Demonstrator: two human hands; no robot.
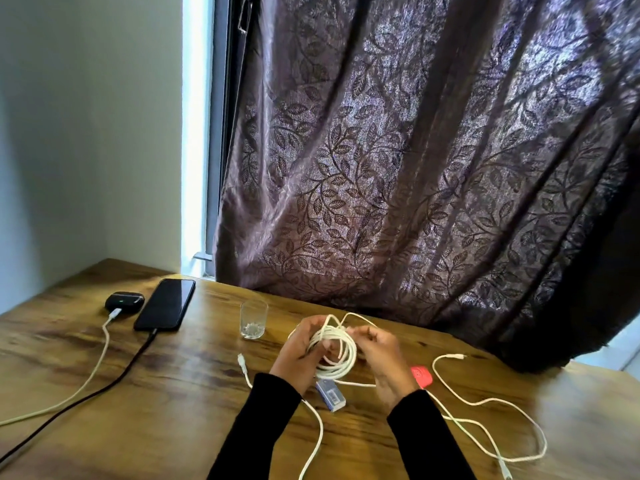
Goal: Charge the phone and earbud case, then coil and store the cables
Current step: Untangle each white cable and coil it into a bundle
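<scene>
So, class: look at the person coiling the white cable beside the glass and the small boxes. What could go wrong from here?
1. The coil, held in both hands, has a loose tail trailing over the table; it might snag the small blue box.
2. The glass stands close to the left hand, so a wide winding motion could tip it.
3. Another loose white cable lies by the right sleeve and could tangle in.
</scene>
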